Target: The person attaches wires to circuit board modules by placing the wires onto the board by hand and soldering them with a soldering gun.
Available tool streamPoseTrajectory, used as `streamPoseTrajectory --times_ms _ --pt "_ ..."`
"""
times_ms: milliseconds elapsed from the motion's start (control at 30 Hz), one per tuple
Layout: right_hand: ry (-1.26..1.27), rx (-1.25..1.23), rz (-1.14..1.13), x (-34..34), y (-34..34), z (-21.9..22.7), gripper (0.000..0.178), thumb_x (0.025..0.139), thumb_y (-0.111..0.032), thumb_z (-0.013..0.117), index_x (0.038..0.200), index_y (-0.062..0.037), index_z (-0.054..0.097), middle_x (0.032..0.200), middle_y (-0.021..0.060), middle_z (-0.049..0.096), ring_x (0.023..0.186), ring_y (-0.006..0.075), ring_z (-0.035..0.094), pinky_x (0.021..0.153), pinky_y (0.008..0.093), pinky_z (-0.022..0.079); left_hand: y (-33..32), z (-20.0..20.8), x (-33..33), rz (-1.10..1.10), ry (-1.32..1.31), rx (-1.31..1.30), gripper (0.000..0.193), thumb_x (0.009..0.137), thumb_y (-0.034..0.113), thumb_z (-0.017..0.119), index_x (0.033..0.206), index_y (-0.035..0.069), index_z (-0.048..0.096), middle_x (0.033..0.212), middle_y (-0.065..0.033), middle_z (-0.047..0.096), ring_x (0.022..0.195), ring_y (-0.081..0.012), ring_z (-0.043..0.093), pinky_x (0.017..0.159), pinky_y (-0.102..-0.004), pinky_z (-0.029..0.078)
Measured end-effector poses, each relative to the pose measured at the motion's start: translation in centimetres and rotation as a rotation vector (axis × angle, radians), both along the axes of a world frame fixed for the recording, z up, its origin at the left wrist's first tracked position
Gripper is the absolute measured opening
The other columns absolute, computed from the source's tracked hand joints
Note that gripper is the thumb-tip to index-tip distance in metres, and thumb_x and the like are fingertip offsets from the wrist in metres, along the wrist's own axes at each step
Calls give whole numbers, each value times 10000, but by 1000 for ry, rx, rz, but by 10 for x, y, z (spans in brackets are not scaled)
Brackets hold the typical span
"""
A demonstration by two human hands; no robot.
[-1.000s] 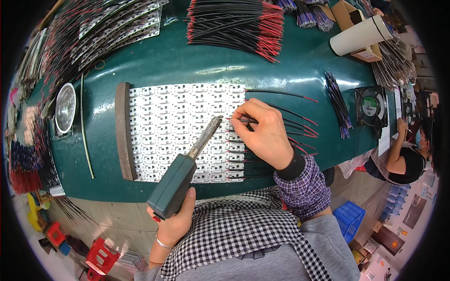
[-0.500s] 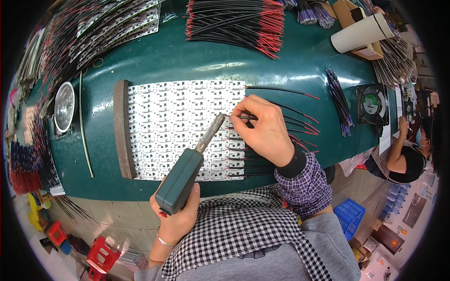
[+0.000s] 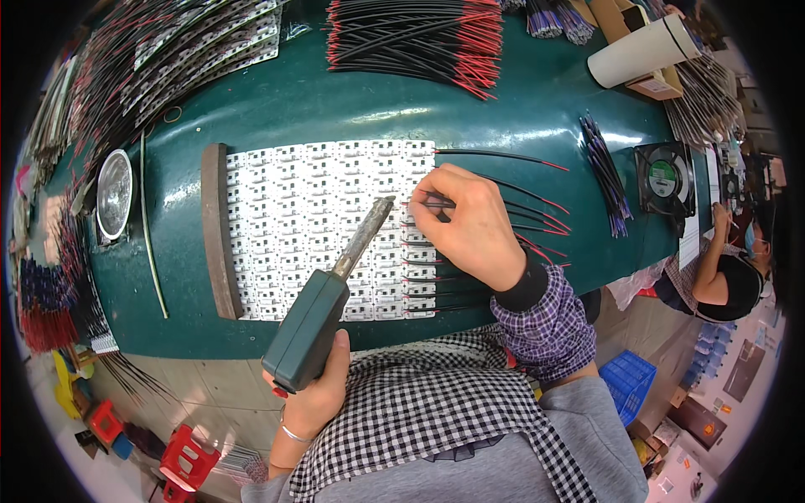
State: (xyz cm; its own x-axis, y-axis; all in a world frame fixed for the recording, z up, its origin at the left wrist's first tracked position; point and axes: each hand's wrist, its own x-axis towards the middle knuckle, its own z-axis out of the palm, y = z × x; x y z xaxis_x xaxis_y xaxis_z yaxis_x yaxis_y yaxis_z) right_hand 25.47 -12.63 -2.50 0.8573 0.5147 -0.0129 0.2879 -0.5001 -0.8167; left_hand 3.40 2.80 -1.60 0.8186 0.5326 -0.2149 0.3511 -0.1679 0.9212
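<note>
My left hand (image 3: 320, 387) is wrapped round the dark green body of a soldering gun (image 3: 307, 323). Its thick metal tip points up and right, over the white circuit board panel (image 3: 314, 226) and just left of my right fingers. My right hand (image 3: 476, 220) pinches a thin dark wire (image 3: 435, 199) at the panel's right edge; my fingers partly hide it. Several black wires with red ends (image 3: 537, 158) stick out to the right from that edge, above and below my hand. Whether the tip touches the held wire is too small to tell.
A brown bar (image 3: 216, 230) lies along the panel's left edge. Beyond are a metal dish (image 3: 115, 194), a heap of black and red wires (image 3: 415, 42), a white bottle (image 3: 633, 54), purple wires (image 3: 605, 176) and a fan (image 3: 665, 178). Another person (image 3: 725, 272) sits at the far right.
The soldering gun has shifted a little left in my left hand, its tip drawing slightly away from my right fingers. My right hand still pinches the wire, slightly higher and further left.
</note>
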Motion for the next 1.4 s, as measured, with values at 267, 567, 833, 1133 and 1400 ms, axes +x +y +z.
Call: streamPoseTrajectory --times_ms 267,567,833,1133,1400 --pt "91 40 64 11 -4 -3 89 781 -39 669 795 45 644 746 152 645 654 265 652 638 357 514 -4 2 13 -12 -57 188 150 789 33 759 927 -5 713 739 -75 666 558 -162 599 551 -286 478" --pt "77 12 85 10 -2 -1 84 767 -29 652 784 51 631 729 155 631 657 285 642 637 373 508 1 13 22 -113 -69 207 121 777 5 744 889 -15 704 762 -90 645 581 -185 595 550 -286 475" --pt "76 -22 90 9 -1 5 90 792 -41 651 788 48 638 770 165 619 687 333 622 647 407 485 -1 4 -1 64 -18 -36 279 835 -47 722 1107 -43 665 867 -62 664 621 -96 570 548 -232 461" --pt "-186 -44 91 5 -28 73 195 890 -45 677 1081 -15 707 844 112 577 747 286 608 678 375 489 6 7 11 107 -76 -59 354 840 -77 693 1187 -41 629 1036 -110 675 637 -102 571 521 -232 448" --pt "-347 -290 116 -10 -12 93 364 829 18 670 1193 2 670 863 93 482 746 236 573 659 361 487 10 7 16 106 -77 -3 388 838 -76 696 1215 -30 615 1077 -114 681 634 -104 578 526 -232 458"
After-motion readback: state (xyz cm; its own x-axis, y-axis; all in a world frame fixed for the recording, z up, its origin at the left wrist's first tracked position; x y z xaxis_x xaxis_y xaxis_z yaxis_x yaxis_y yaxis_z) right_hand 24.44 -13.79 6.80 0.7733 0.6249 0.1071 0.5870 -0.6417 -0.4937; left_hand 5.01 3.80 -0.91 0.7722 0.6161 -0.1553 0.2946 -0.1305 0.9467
